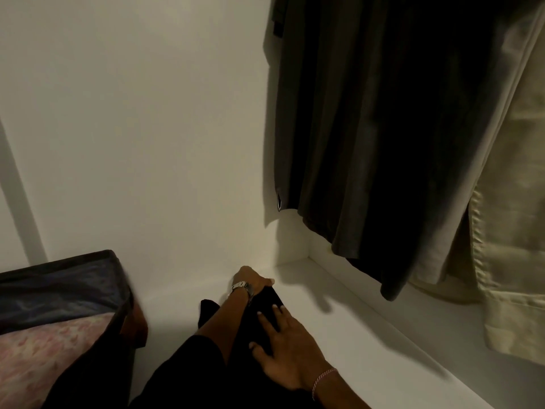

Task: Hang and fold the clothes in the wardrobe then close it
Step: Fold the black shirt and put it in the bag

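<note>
Head view: I am looking down into the wardrobe [153,137], whose white side wall and white floor panel fill most of the frame. A black garment [265,308] lies on that floor panel, near the rear left corner, bunched and partly folded beneath my forearms. My left hand [250,280], the one with a metal wristwatch [242,287], reaches furthest in and grips the far edge of the black garment, with the thumb pointing right along the fabric; the other fingers are hidden behind the hand, so I cannot tell how they lie. My right hand [287,349] rests flat on top of the black garment with the fingers straight and spread, pressing the cloth down; a pink and white thread bracelet [323,379] circles that wrist. My left sleeve is black and merges with the garment in the dim light, so the garment's near edge cannot be made out. At upper right a dark grey garment [368,128] hangs down, its hem clear of the floor panel and well above my hands. Just beside it on the right hangs a pale beige garment [507,231], touching or overlapping the dark one along its edge. At lower left stands a dark fabric storage box [65,278] on the same floor panel, apart from the black garment, and a pink patterned cloth [44,349] lies inside it.
</note>
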